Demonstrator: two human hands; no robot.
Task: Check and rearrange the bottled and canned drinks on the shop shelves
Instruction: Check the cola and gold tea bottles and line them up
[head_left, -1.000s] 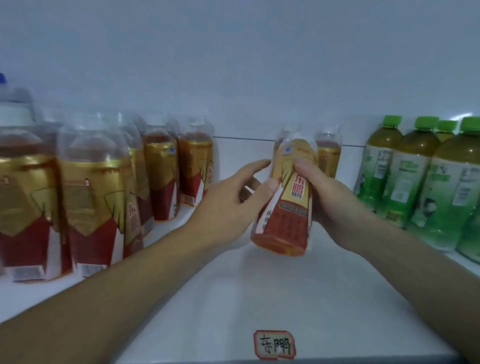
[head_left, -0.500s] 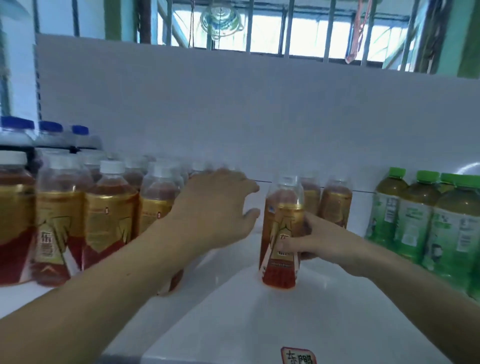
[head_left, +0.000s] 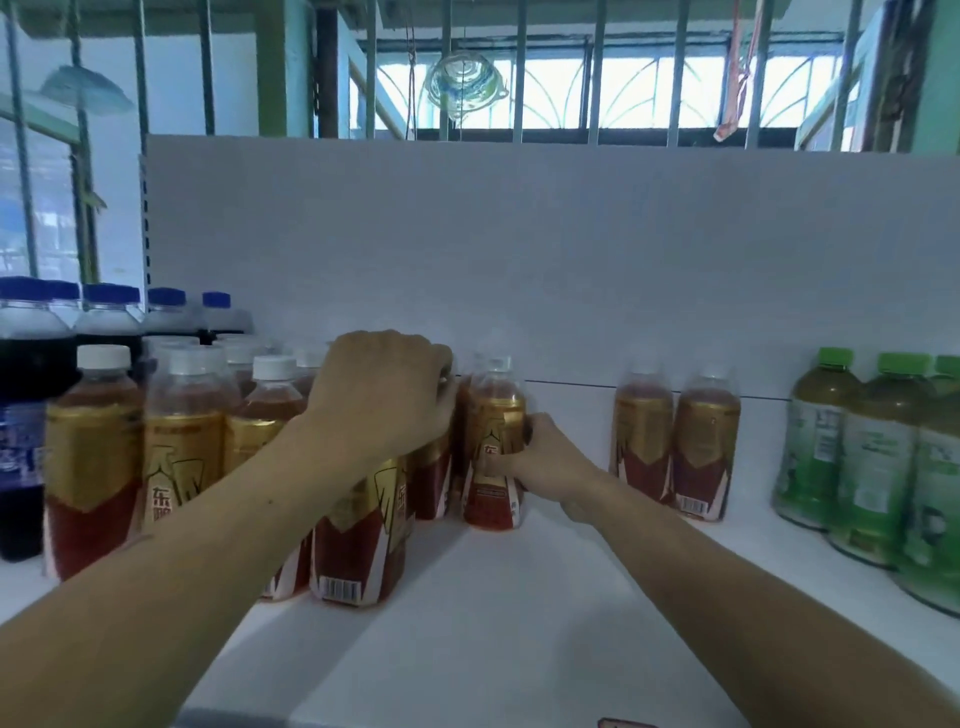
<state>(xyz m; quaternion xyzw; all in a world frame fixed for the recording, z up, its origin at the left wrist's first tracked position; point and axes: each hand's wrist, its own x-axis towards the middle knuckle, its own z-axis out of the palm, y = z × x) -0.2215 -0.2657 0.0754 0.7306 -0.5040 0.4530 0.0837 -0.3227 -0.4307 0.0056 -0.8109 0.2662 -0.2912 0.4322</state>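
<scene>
Gripping a red-and-gold bottle (head_left: 494, 447) at mid-label, right hand (head_left: 540, 462) with fingers (head_left: 501, 465) wrapped around it, upright on the white shelf (head_left: 493, 613). Curled over the caps just left of that, left hand (head_left: 382, 395), knuckles up, grasp underneath hidden. Beyond the right-hand fingers: two matching bottles (head_left: 675, 447), then green bottles (head_left: 872, 457).

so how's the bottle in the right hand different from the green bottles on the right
The held bottle has a gold and red label and reddish-brown drink; the green bottles have green and white labels and olive drink. The held bottle's cap looks pale; theirs are green. The right hand grips the held bottle; the green bottles stand untouched. All stand upright.
</scene>
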